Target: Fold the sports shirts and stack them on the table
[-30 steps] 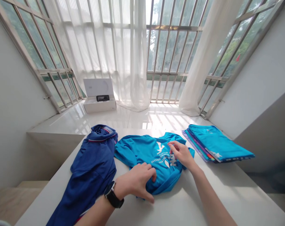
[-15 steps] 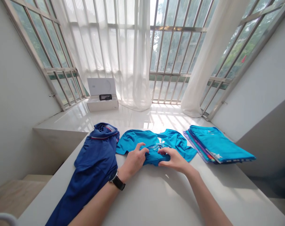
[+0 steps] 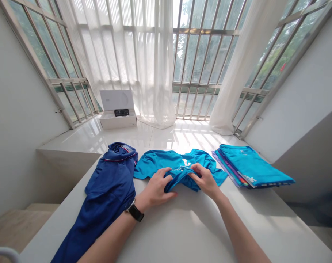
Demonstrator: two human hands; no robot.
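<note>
A turquoise T-shirt [image 3: 157, 160] with white lettering lies bunched on the white table in the middle of the head view. My right hand [image 3: 205, 180] pinches its near edge between thumb and fingers, raising a fold. At the left end of that fold, my left hand [image 3: 157, 186] has its fingers curled over the cloth, while the thumb sticks out below. A black-strapped watch [image 3: 135, 212] is on my left wrist. Part of the gathered cloth is hidden behind the fingers.
A dark blue collared shirt [image 3: 108, 186] lies to the left, under my left forearm. Folded clothes [image 3: 256, 164] are stacked at the right. An open white box [image 3: 119, 122] holding a black device [image 3: 121, 112] stands on the sill, near sheer curtains [image 3: 155, 73] and barred windows.
My right hand has turned and lifted the T-shirt's near edge into a fold. My left thumb has spread away from its fingers. The camera view has shifted slightly.
</note>
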